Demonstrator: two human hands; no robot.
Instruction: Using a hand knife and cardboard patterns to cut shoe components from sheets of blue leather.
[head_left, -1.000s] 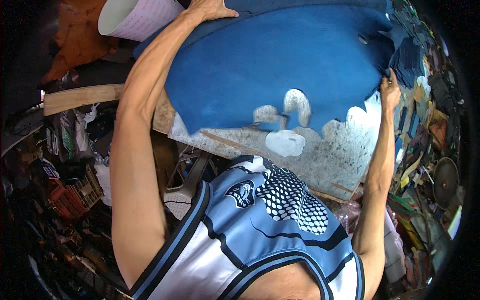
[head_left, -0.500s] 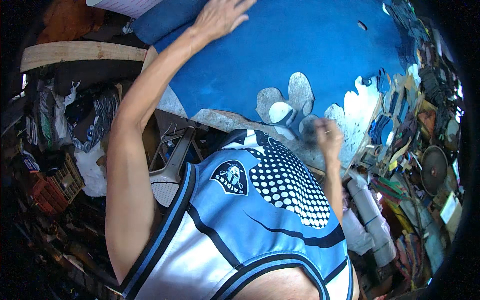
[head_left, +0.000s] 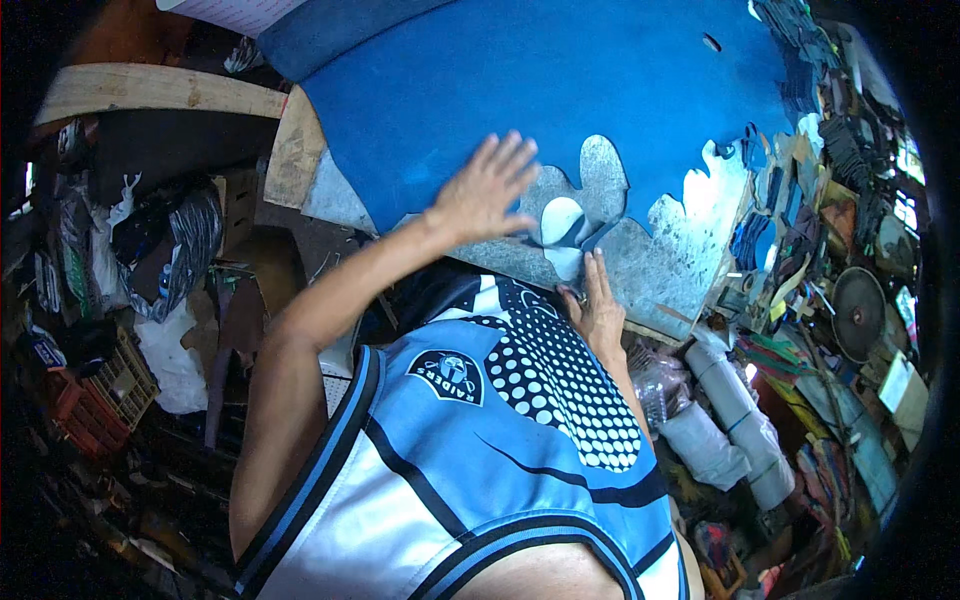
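In the head view, a person in a sleeveless shirt is leaning over a bench where a broad blue sheet is lying, covering most of the grey top. The left hand is hovering or resting above the sheet's near edge, its fingers spread wide and blurring; contact is impossible to tell. The right hand is reaching to the near side of the bench, two fingers lying close together with the thumb standing apart, the tips beside a narrow blue strip; whether they are pressing on it is unclear.

Rounded gaps are showing along the sheet's near edge, suggesting that pieces have already been cut away there. The wide blue middle is lying whole, apparently the part left unused, with one small hole showing toward the far right. Blue scraps are lying beyond the bench's right side.
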